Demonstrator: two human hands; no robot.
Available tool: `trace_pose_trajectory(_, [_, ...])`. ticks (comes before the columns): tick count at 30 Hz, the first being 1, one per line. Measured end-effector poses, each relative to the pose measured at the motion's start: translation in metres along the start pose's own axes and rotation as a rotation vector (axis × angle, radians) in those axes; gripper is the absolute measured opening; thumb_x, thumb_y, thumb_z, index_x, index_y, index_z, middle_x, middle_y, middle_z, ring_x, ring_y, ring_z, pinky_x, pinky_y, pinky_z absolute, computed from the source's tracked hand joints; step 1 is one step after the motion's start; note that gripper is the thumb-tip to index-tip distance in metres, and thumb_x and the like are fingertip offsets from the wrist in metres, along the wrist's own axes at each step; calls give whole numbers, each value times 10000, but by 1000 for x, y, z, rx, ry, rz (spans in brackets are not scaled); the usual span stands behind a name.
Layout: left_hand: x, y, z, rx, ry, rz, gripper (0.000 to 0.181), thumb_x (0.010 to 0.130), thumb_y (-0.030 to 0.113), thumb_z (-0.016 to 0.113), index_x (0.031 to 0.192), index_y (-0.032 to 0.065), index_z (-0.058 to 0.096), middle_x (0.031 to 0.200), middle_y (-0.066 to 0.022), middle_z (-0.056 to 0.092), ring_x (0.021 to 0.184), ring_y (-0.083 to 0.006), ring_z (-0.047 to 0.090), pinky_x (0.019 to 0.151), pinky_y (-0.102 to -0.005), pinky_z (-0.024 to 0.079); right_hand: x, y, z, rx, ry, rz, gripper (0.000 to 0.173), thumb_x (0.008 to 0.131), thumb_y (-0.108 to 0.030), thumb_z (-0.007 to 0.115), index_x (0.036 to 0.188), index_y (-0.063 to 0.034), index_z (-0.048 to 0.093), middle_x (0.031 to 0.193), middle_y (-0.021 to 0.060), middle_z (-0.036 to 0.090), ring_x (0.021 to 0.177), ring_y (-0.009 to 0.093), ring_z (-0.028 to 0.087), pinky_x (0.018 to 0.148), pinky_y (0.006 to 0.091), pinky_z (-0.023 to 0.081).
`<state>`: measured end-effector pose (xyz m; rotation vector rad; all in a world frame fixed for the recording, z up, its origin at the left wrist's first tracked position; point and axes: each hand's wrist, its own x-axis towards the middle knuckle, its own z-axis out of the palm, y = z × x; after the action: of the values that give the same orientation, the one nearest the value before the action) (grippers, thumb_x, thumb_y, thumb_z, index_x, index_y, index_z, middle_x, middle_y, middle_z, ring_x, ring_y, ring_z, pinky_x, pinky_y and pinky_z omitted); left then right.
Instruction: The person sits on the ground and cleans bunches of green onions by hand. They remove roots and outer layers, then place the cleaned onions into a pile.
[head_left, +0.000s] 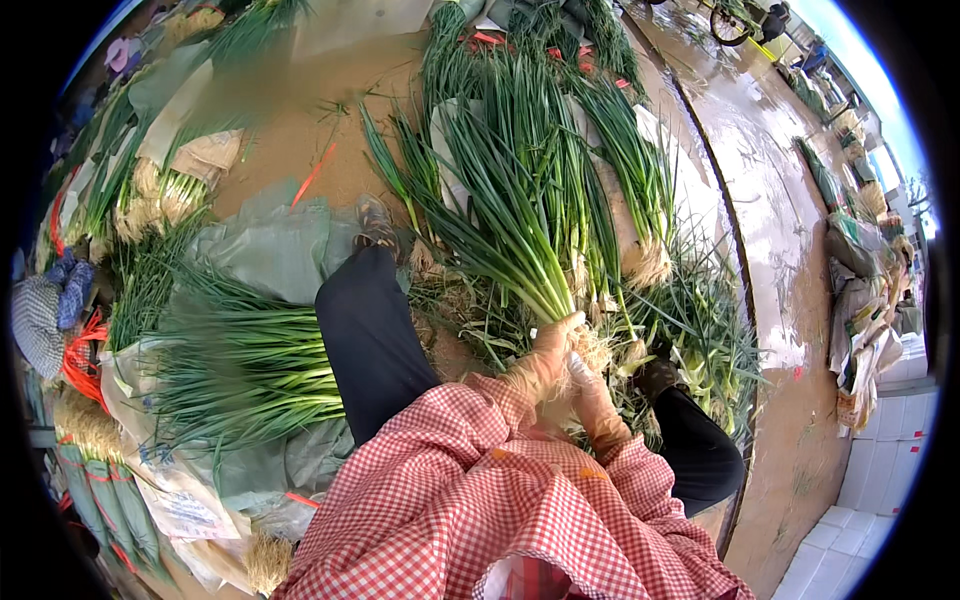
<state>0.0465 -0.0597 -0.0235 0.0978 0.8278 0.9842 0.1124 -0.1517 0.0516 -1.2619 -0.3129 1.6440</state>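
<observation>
A fanned bunch of green onions (517, 255) points away from me, its pale roots (591, 346) toward my body. My left hand (546, 351), in a tan glove, is closed around the white stalks just above the roots. Close beside it, my right hand (596, 397), also gloved, grips the root end with a white-tipped thumb; its other fingers are mostly hidden. Beyond the hands lies a pile of loose green onions (551, 142). Stripped leaves and trimmings (694, 337) cover the ground between my spread legs and to the right.
At left, a layer of green onions (255, 367) lies on green sheeting (255, 232). Tied, wrapped bundles (109, 495) and red ties (82, 356) sit farther left, near a person in a checked garment (37, 322). White boxes (889, 435) are stacked at right beside the wet pavement (772, 277).
</observation>
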Motion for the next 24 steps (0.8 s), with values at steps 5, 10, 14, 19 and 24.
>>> trace_pose_trajectory(5, [-44,25,29,213,115,193,470,695,-1,705,1110,-9,484,890,-69,600,738,-198,588,629,-303,523,-40,-53,-85,-707,111,211,263,926,-185,549,1105,-8,624,795,-2,621,497,74,413,482,229,370])
trace_pose_trajectory(10, [-68,14,34,486,71,248,657,681,-37,665,1254,19,347,954,-107,568,796,-212,581,669,-292,518,-17,-118,-136,-112,101,-178,391,962,-274,482,1270,-35,506,692,-65,495,494,33,359,487,151,334])
trace_pose_trajectory(14, [-108,23,51,82,-183,132,648,698,-59,614,1277,32,340,961,-99,575,784,-201,580,625,-302,503,46,-60,-42,-234,128,365,497,967,-436,435,1274,-56,524,1002,77,637,802,164,593,694,293,501])
trace_pose_trajectory(19, [-182,62,74,-168,-238,258,765,730,-49,598,1407,53,256,1090,-76,531,888,-170,542,749,-305,477,84,-81,109,-92,-300,96,479,974,-383,433,1307,-43,487,1176,118,569,993,226,563,888,347,453])
trace_pose_trajectory(24, [-241,171,59,-223,-376,482,808,741,-32,563,1440,47,165,1236,-112,466,992,-181,505,810,-308,455,86,-143,310,-123,-925,64,454,974,-358,431,1296,-46,503,1277,136,552,1125,268,560,1015,398,435])
